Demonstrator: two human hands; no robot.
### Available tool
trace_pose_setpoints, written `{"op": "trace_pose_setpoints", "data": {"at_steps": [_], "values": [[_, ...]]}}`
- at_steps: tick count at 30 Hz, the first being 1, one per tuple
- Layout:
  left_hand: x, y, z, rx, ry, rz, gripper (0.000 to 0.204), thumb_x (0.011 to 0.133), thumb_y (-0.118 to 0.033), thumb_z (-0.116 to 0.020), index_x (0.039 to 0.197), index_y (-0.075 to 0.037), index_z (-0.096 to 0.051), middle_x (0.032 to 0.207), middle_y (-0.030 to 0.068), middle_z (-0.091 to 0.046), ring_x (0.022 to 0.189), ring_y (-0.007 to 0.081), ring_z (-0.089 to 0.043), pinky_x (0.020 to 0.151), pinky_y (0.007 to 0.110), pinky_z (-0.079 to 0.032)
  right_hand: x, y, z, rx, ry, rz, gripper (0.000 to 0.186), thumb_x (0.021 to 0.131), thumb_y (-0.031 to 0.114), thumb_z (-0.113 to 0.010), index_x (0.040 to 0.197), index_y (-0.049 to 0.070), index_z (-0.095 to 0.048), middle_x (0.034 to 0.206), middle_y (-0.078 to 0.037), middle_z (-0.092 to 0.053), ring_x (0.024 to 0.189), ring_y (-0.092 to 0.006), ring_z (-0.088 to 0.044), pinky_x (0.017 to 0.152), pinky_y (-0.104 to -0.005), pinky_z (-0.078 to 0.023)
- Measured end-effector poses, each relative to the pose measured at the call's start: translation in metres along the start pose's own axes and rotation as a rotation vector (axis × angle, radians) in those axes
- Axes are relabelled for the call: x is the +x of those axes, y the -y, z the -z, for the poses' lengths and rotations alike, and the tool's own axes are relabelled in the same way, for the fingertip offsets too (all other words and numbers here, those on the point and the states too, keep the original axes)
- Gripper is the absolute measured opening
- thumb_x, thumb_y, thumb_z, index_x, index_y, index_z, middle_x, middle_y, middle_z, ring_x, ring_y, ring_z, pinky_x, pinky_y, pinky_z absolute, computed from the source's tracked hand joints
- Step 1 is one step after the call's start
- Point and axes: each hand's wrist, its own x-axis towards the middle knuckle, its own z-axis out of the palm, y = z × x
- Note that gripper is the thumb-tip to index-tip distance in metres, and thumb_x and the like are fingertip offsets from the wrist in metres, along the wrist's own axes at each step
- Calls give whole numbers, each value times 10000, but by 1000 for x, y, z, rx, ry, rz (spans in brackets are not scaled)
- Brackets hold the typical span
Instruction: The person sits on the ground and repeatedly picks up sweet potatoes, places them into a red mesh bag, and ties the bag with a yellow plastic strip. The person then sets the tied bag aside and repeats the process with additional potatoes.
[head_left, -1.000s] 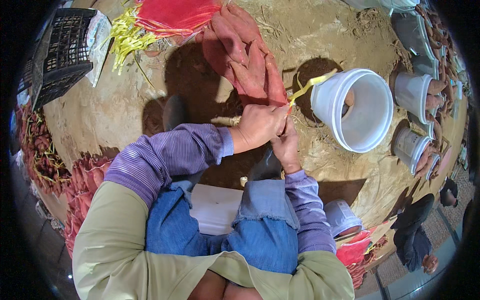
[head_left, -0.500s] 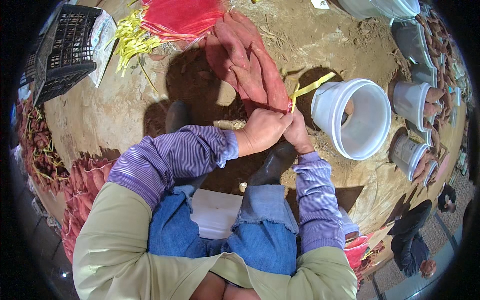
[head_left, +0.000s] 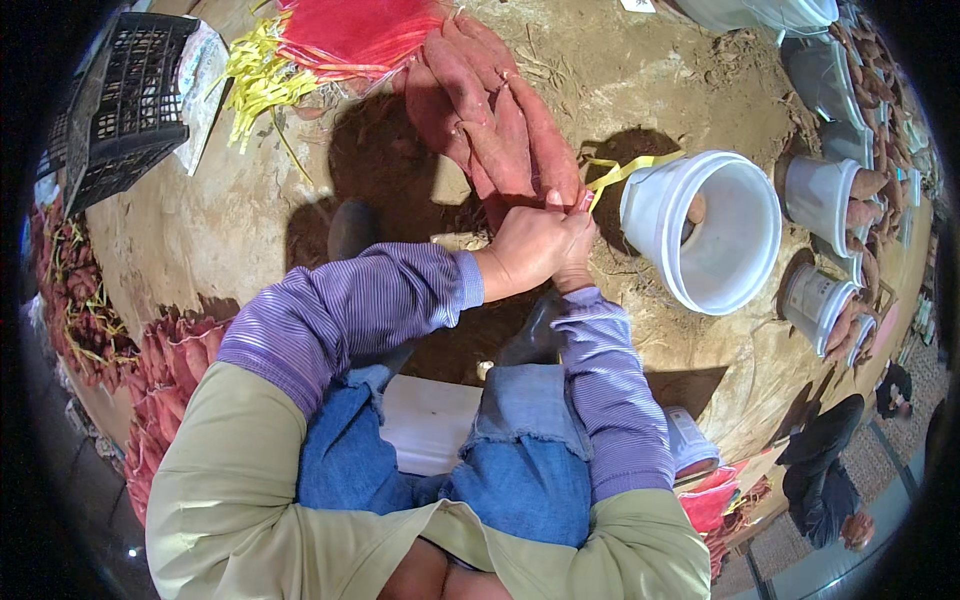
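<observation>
A red mesh bag (head_left: 495,120) filled with long sweet potatoes lies on the ground in front of me, its gathered mouth toward my body. My left hand (head_left: 532,248) is closed round the bag's neck. Pressed against it on the right, my right hand (head_left: 577,262) is closed at the same bunched end; its fingers are partly hidden behind the left hand. A yellow strap (head_left: 632,168) sticks out from the neck to the right, toward a white bucket.
The white bucket (head_left: 640,225) has a sweet potato inside. More filled buckets (head_left: 812,205) line the right. Flat red mesh bags (head_left: 350,35), yellow straps (head_left: 262,75) and a black crate (head_left: 125,105) lie at the far left. Filled red bags (head_left: 165,390) are at left; another person (head_left: 825,480) is lower right.
My right hand has shifted left and slightly nearer, closer against my left hand. The yellow strap now lies flatter and reaches the bucket's rim. My left hand has moved slightly right.
</observation>
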Motion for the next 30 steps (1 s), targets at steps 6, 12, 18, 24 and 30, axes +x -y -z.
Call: {"op": "trace_pose_setpoints", "data": {"at_steps": [6,12,18,24,30], "values": [[-2,4,5,-53,17,45,182,865,-187,-514,982,-117,-634,753,117,-654,639,296,-646,520,413,-491,-15,-5,17,-218,242,247,359,805,70,-638,1134,-7,-517,1012,-113,-608,963,-237,-571,852,-357,-457],[1,-1,-5,-91,0,33,172,882,-183,-495,954,-110,-634,763,121,-656,656,294,-648,538,414,-495,-8,-62,27,244,105,-226,215,861,181,-568,1006,30,-614,918,-130,-654,851,-232,-627,746,-344,-487],[-5,-8,0,-206,-89,97,253,849,-150,-575,1094,-86,-572,823,156,-645,723,333,-641,599,420,-503,-15,-16,27,-663,134,-48,271,875,257,-552,973,11,-606,882,-210,-650,826,-394,-618,681,-445,-494],[-38,7,16,-229,-124,262,470,748,-103,-690,1158,-34,-471,973,166,-538,845,345,-577,722,419,-478,-57,96,55,-748,-259,789,160,811,35,-637,968,5,-626,843,-176,-653,720,-321,-639,653,-376,-515],[-54,23,7,-188,69,429,359,767,-156,-683,1061,-75,-494,1027,155,-511,932,336,-569,748,426,-477,26,114,179,-1034,-335,347,320,873,92,-622,1184,24,-587,1096,-180,-638,873,-257,-659,759,-343,-530]]}}
